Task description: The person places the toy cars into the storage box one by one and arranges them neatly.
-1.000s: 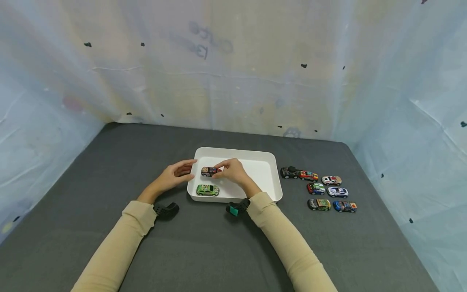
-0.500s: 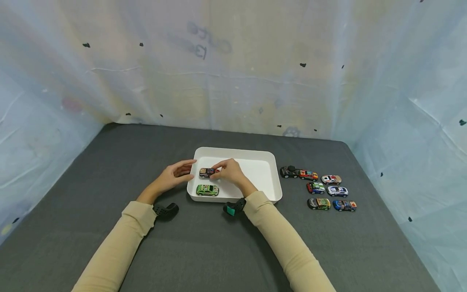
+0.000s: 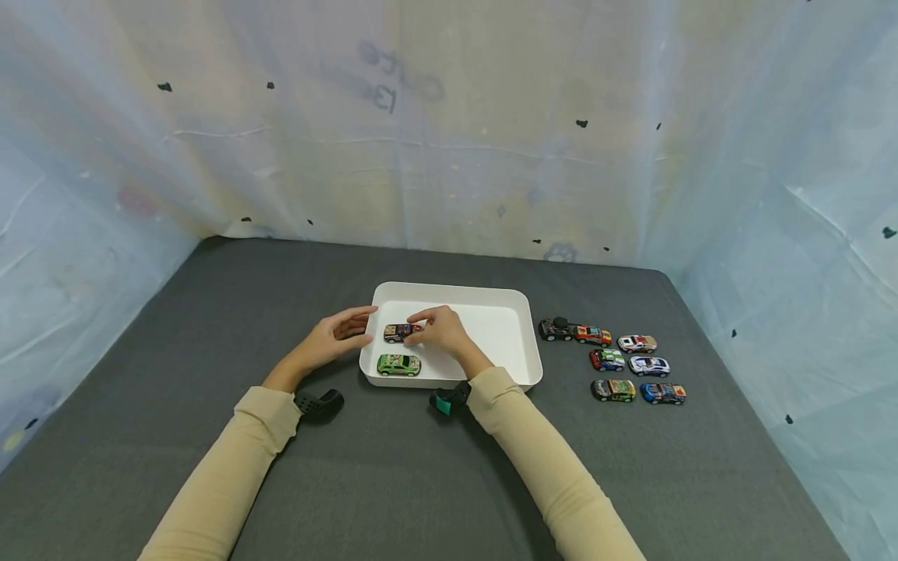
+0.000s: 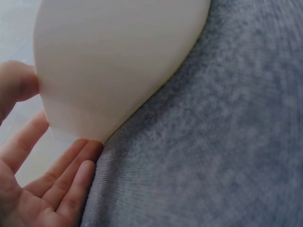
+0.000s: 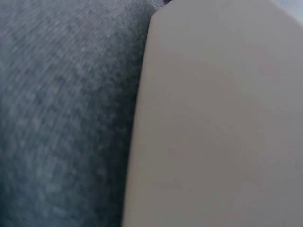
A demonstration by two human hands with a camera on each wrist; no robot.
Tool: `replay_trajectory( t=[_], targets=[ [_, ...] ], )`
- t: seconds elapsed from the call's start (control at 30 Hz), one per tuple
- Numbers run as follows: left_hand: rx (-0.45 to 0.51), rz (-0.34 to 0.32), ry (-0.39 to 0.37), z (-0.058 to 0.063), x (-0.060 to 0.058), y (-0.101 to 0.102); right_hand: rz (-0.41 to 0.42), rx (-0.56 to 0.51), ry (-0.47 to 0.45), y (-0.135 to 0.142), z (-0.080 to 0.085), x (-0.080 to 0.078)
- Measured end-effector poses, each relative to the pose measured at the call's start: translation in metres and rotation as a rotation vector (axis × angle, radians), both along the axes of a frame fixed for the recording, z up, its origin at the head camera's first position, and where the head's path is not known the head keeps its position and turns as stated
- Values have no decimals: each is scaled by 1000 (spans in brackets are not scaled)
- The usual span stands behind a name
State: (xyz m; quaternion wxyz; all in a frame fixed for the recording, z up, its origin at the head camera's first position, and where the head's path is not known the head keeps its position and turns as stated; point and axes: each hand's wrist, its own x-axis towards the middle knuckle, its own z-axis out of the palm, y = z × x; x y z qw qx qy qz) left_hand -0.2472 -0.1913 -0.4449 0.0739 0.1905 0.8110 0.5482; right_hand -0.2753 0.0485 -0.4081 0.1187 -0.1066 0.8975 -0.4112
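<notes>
A white tray (image 3: 491, 327) lies on the dark grey cloth. Inside its left part, a dark multicoloured toy car (image 3: 396, 333) sits behind a green toy car (image 3: 399, 365). My right hand (image 3: 445, 331) reaches over the tray and pinches the right end of the dark car between thumb and finger. At the tray's left side, my left hand (image 3: 333, 335) has its fingers extended against the wall. The left wrist view shows the fingertips (image 4: 85, 172) low on the tray's outer wall (image 4: 118, 61). The right wrist view holds only tray wall (image 5: 213, 118) and cloth.
Right of the tray several toy cars stand in loose rows, among them a black one (image 3: 554, 331), a red one (image 3: 592, 336), a white one (image 3: 648, 367) and a blue one (image 3: 662, 394). A pale patterned curtain (image 3: 449, 156) surrounds the table (image 3: 393, 483).
My right hand has shifted slightly left with the dark toy car, lining it up more closely behind the green one. The left hand stays at the tray's side.
</notes>
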Motion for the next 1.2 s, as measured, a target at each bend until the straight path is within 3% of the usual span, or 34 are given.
replay_trajectory(
  t=[0.23, 0.67, 0.93, 1.2],
  targets=[
    [1, -1, 1, 0, 0, 0, -4, -61, -16, 1, 8, 9],
    [13, -19, 9, 4, 3, 1, 106, -209, 65, 32, 32, 32],
    [11, -28, 18, 0, 1, 0, 143, -187, 170, 65, 44, 34],
    [6, -18, 11, -2, 0, -2, 106, -231, 145, 92, 51, 31]
  ],
)
